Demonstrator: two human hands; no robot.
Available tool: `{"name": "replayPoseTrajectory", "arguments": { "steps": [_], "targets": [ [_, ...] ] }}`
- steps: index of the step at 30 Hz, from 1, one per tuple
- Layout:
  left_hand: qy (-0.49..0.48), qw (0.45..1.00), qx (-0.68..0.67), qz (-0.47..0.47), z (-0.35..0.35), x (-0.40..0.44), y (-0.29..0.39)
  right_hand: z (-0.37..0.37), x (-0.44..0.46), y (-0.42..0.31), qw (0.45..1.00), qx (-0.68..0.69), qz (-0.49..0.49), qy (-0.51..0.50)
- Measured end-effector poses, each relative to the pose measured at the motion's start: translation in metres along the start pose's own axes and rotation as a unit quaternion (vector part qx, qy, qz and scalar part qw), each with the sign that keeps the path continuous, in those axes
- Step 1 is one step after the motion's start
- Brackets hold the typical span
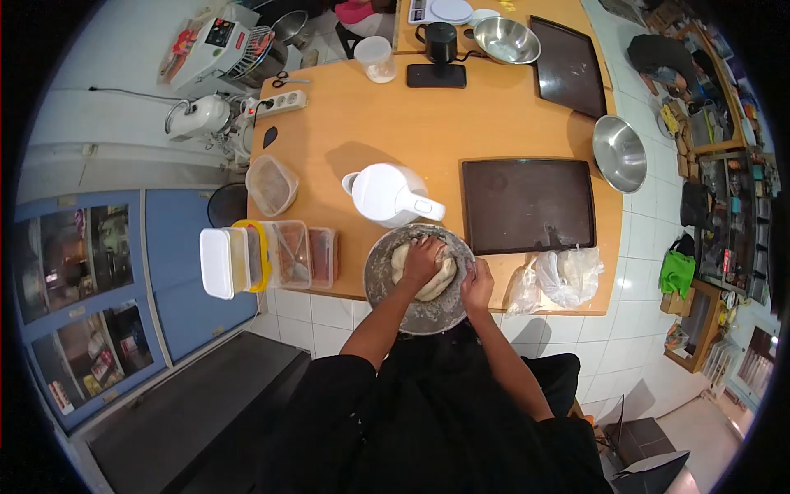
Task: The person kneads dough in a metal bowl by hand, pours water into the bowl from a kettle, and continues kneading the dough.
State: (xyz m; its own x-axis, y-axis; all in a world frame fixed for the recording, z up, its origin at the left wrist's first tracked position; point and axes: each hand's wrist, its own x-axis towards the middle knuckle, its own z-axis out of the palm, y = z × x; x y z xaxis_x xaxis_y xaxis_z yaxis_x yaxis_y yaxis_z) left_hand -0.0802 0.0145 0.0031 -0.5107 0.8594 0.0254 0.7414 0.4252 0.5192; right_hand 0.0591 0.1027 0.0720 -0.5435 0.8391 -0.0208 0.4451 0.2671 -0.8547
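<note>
A metal mixing bowl [380, 284] stands at the front edge of the table, its inside smeared with flour and dough. In it lies a pale lump of dough [436, 284]. My left hand [422, 259] presses into the top of the dough, fingers curled into it and partly hidden. At the bowl's right side, my right hand [476, 286] is closed around the rim. Just behind the bowl is a white water pitcher [387, 193] with its handle toward the left.
A dark baking tray [527, 206] lies to the right, with plastic bags [568, 276] in front. Plastic containers [292, 255] line the left edge. Farther back are a phone [436, 76], a black kettle [439, 41], a power strip [284, 102] and steel bowls [619, 154].
</note>
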Motion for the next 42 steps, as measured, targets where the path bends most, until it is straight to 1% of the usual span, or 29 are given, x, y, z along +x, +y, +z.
{"name": "replayPoseTrajectory", "arguments": {
  "steps": [3, 4, 6, 8, 9, 10, 13, 14, 16, 17, 18, 19, 21, 22, 25, 28, 29, 31, 34, 37, 38, 41, 42],
  "targets": [
    [-0.024, 0.988, -0.148, -0.039, -0.023, 0.004, 0.012, 0.001, -0.001, 0.002, 1.0, -0.009, -0.004, 0.004],
    [-0.022, 0.973, -0.212, -0.085, -0.023, 0.006, 0.014, 0.001, -0.001, 0.001, 1.0, -0.011, -0.007, 0.007],
    [-0.013, 0.925, -0.335, -0.176, -0.024, 0.006, 0.017, -0.001, -0.005, 0.001, 1.0, -0.019, -0.006, 0.0],
    [-0.006, 0.979, -0.178, -0.101, -0.034, 0.004, 0.004, -0.002, -0.004, 0.001, 1.0, -0.028, 0.001, -0.013],
    [-0.004, 0.993, -0.097, -0.063, -0.041, 0.0, -0.002, -0.002, -0.003, 0.001, 1.0, -0.017, -0.01, -0.005],
    [-0.07, 0.994, 0.035, -0.072, -0.057, -0.008, 0.001, -0.002, -0.003, -0.001, 1.0, -0.005, -0.019, 0.004],
    [-0.132, 0.98, 0.097, -0.111, -0.07, -0.028, 0.002, -0.003, -0.004, -0.005, 0.999, 0.024, -0.032, 0.009],
    [-0.147, 0.978, 0.086, -0.121, -0.072, -0.029, 0.003, -0.004, -0.003, -0.006, 0.999, 0.031, -0.035, 0.008],
    [-0.181, 0.972, 0.059, -0.14, -0.066, -0.035, 0.0, -0.002, -0.003, 0.0, 1.0, -0.01, -0.02, -0.014],
    [-0.179, 0.974, 0.043, -0.135, -0.059, -0.038, -0.007, -0.002, -0.003, 0.003, 0.999, -0.032, -0.014, -0.026],
    [-0.176, 0.975, 0.029, -0.13, -0.044, -0.04, -0.023, -0.003, -0.002, 0.001, 0.999, -0.027, -0.012, -0.027],
    [-0.174, 0.977, 0.015, -0.124, -0.044, -0.037, -0.027, -0.004, -0.003, -0.002, 0.999, -0.022, -0.008, -0.028],
    [-0.31, 0.94, -0.024, -0.144, -0.048, -0.022, -0.031, -0.004, -0.004, -0.003, 1.0, -0.009, -0.007, -0.029],
    [-0.377, 0.912, -0.043, -0.153, -0.054, -0.019, -0.03, -0.004, -0.005, -0.002, 1.0, -0.001, -0.009, -0.029],
    [-0.236, 0.968, 0.046, -0.078, -0.049, -0.037, -0.022, 0.0, -0.002, 0.001, 0.999, -0.018, -0.008, -0.026],
    [-0.194, 0.968, -0.122, -0.103, -0.04, -0.048, -0.033, -0.001, -0.003, 0.0, 0.999, -0.039, -0.025, -0.021],
    [-0.193, 0.966, -0.127, -0.115, -0.037, -0.05, -0.037, -0.001, -0.003, -0.001, 0.998, -0.043, -0.035, -0.018],
    [-0.194, 0.962, -0.134, -0.136, -0.039, -0.05, -0.04, -0.001, -0.003, -0.004, 0.999, -0.027, -0.026, -0.009],
    [-0.133, 0.986, -0.039, -0.095, -0.059, -0.047, -0.034, -0.001, -0.007, -0.002, 1.0, -0.025, -0.005, 0.0],
    [-0.117, 0.986, 0.009, -0.121, -0.088, -0.038, -0.019, 0.0, -0.011, 0.002, 0.999, -0.035, -0.001, 0.007],
    [-0.136, 0.983, 0.028, -0.121, -0.102, -0.036, -0.013, 0.001, -0.01, 0.002, 0.999, -0.037, -0.006, 0.009],
    [-0.095, 0.982, 0.124, -0.108, -0.112, -0.036, 0.007, 0.002, -0.012, -0.001, 1.0, -0.012, 0.001, 0.014],
    [-0.08, 0.983, 0.141, -0.088, -0.108, -0.041, 0.013, 0.002, -0.012, 0.0, 1.0, -0.023, 0.002, 0.014]
  ]
}}
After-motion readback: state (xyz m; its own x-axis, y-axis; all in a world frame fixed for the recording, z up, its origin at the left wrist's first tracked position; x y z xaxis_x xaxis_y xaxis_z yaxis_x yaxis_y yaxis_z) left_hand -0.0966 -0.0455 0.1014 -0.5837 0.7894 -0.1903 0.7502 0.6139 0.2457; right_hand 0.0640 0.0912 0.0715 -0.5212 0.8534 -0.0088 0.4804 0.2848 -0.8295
